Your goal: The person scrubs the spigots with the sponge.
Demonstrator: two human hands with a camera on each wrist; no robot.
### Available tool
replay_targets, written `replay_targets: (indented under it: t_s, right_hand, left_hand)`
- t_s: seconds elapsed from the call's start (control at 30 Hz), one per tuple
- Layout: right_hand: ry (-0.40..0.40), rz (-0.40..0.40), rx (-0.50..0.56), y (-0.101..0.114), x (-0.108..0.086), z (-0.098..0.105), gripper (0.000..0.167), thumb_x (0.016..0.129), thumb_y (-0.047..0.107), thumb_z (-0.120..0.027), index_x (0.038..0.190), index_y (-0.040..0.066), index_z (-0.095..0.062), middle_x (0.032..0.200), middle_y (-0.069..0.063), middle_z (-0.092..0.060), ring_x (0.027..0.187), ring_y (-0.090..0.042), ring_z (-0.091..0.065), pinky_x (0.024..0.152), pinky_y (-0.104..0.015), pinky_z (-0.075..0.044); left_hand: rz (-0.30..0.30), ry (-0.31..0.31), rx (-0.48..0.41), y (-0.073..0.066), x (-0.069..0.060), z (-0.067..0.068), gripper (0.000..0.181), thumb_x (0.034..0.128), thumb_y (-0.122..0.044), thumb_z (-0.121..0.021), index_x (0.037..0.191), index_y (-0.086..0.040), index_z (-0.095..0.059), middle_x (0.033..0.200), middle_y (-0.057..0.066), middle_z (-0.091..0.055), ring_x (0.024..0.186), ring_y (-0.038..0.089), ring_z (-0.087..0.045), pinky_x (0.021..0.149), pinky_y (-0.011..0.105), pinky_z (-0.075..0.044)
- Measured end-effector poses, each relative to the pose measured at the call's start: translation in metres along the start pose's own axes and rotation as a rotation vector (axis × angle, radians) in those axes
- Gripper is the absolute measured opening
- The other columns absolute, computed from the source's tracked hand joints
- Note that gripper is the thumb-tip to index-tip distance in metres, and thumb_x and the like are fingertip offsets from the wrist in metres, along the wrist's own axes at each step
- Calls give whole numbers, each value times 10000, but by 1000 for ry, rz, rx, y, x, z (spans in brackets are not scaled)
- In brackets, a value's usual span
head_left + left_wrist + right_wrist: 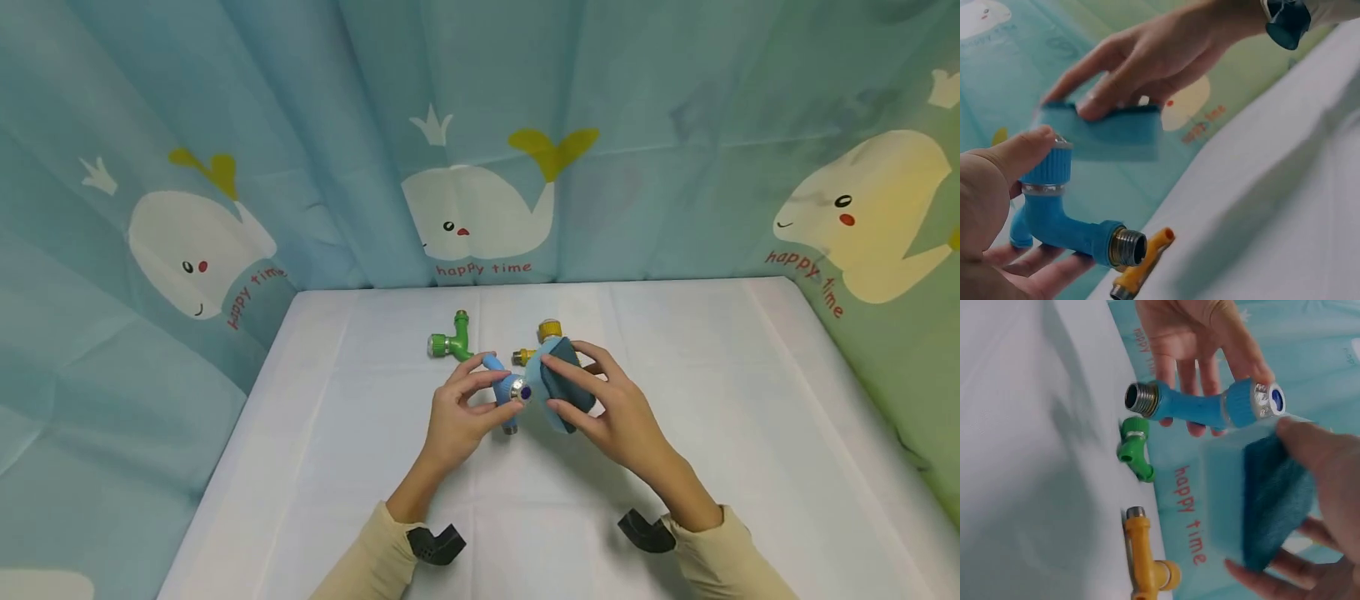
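In the head view my left hand [467, 408] grips a blue faucet [501, 385] above the table, with the thumb at its knob. The faucet's threaded metal end [1130, 247] shows in the left wrist view. My right hand [626, 412] holds a sponge [564, 385], light blue with a darker teal scouring layer [1275, 494], between thumb and fingers. The sponge's pale side faces the faucet's knob, very close to it; whether they touch I cannot tell. Part of the sponge is blurred in the wrist views.
Behind the hands, a green faucet [456, 340] lies on the white tablecloth [360, 467]. A yellow faucet [550, 330] lies to its right, partly hidden by the sponge. Curtains [480, 75] printed with whales stand around the table's back and sides.
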State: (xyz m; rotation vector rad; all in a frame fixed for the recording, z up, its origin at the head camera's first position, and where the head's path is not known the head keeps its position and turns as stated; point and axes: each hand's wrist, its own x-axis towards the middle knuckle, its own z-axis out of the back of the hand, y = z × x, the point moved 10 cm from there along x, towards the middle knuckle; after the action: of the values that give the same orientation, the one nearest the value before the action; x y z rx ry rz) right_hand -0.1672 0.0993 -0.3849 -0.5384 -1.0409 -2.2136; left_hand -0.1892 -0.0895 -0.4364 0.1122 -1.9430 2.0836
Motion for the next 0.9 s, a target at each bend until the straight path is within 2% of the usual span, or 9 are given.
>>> replay_targets:
  t_s: [0.13,0.23,0.33,0.5,0.63,0.73,0.83,0.9]
  right_hand:
    - [52,34,20,4,1,-3,557,874,207,-841,1400,210,-657,1475,-163,-503,1041,-291,-634,623,-322,-577]
    - [94,24,-29,3,3,-5,574,872,200,-840,1411,244,-646,1489,-151,-494,1064,-272,-631,613,-290,-562]
    - [93,-8,-41,0,3,-2,611,847,163,-855,1413,252,-642,1497,-135,-486,1085,-255,-624,598,-292,-556]
    - [105,15,1,5,4,-4,585,880,219,-835,1428,249,-632,1519,-132,-467,1118,-259,-607,625,-293,-558]
    - [40,15,-13,5,4,-1,514,912,284,-807,1401,234,-655,1491,-152,-491,1076,-282,-625,560,-290,-561]
    - [40,23,36,6,2,-1,522,905,253,-816,1399,205,-656,1489,-164,-490,1072,-297,-629,621,-338,-597]
    - [111,1,86,5,2,-5,581,890,188,-826,1435,213,-626,1498,-147,-488,1120,-290,-631,752,-382,-608]
    - [150,-38,95,-1,2,-6,609,888,149,-822,1452,226,-607,1493,-132,-494,1143,-281,-626,782,-396,-603]
  left_hand:
    - [-34,11,42,-3,-1,0,391,807,-14,-870,1180,-16,-751,1527,154,-464,1228,341,-628,873,385,-600]
    - [-53,23,51,-4,0,0,392,803,-4,-869,1178,-25,-756,1538,137,-466,1275,343,-598,880,407,-597]
    - [-50,40,42,-5,0,-1,383,809,9,-860,1176,-20,-755,1541,138,-465,1288,348,-586,877,412,-599]
    - [-55,63,11,-7,2,-3,401,809,23,-855,1192,6,-739,1543,156,-455,1258,356,-608,884,404,-597]
    - [-47,71,-10,-6,3,-2,397,818,30,-844,1199,8,-734,1540,137,-456,1261,346,-606,881,397,-598]
    - [-59,102,-37,-7,3,-3,397,837,34,-826,1218,25,-715,1551,134,-443,1294,352,-582,915,402,-583]
    - [-87,149,-69,-10,2,-4,399,834,38,-827,1214,39,-706,1572,130,-424,1332,354,-550,965,412,-556]
    - [-99,187,-87,-13,1,-5,399,829,26,-836,1206,39,-707,1581,122,-417,1347,346,-537,985,415,-546]
